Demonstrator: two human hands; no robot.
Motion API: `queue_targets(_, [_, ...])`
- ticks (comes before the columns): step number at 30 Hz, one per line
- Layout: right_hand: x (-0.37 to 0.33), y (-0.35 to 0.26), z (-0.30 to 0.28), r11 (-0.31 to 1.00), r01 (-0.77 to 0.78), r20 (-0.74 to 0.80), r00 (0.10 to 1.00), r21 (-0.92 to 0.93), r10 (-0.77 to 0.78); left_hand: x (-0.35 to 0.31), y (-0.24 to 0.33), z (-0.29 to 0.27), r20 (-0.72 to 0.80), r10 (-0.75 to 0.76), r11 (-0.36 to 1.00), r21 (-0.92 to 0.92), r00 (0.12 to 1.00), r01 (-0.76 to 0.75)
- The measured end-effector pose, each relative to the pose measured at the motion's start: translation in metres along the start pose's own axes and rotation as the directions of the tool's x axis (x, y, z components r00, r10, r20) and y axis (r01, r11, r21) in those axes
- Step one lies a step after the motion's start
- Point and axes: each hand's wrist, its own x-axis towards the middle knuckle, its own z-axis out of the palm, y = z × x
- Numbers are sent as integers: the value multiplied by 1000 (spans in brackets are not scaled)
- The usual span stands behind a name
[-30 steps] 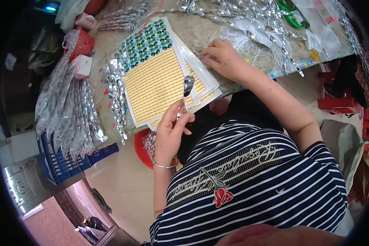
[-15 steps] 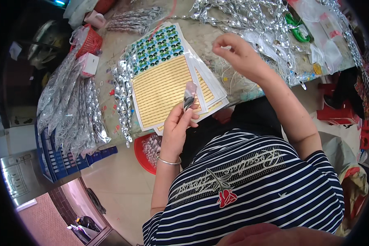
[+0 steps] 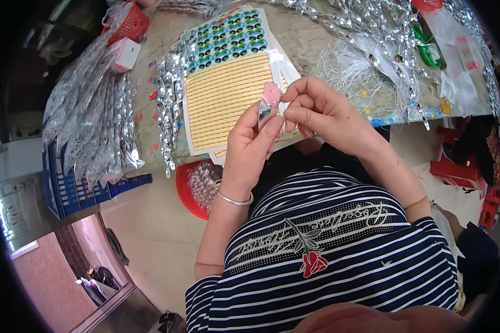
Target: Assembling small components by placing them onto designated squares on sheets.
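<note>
My left hand [image 3: 250, 145] pinches a small flat piece [image 3: 270, 95] between thumb and fingers. Its top end is pink and the lower part silvery and dark. Close beside it, my right hand [image 3: 329, 115] has thumb and fingertips pressed together at the piece's right edge. Whatever those fingertips hold, if anything, is too small to make out. Both hands are over the near right part of a stack of printed sheets. The top sheet has a yellow striped area [image 3: 228, 105] and, beyond it, rows of green and blue stickers [image 3: 230, 40].
Silver twisted strands [image 3: 169, 111] lie left of the sheets, and wrapped silver bundles [image 3: 94, 116] hang over the left edge. White strings [image 3: 344, 69] spread out at right, near a green basket [image 3: 428, 47]. A red basin [image 3: 190, 191] sits below the table edge.
My right hand has come left and down from above the table to meet the piece in my left hand. The left hand has risen slightly, still holding it. The view has shifted.
</note>
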Motion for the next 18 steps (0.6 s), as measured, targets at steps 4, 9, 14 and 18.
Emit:
queue_targets(4, [2, 8, 2, 999, -12, 13, 1000, 30, 11, -2, -1, -4, 12, -27, 999, -25, 1000, 28])
queue_targets(9, [1, 12, 1, 996, -52, -1, 999, 77, 52, -4, -4, -7, -57, -21, 999, -41, 998, 19])
queue_targets(14, [-4, 6, 2, 994, -105, -16, 994, 23, 106, -5, -3, -6, -129, 9, 1000, 11, 992, -8])
queue_targets(18, [-6, 6, -1, 973, -98, -1, 995, -211, 100, -5, 0, -5, -183, 36, 995, 101, 982, -18])
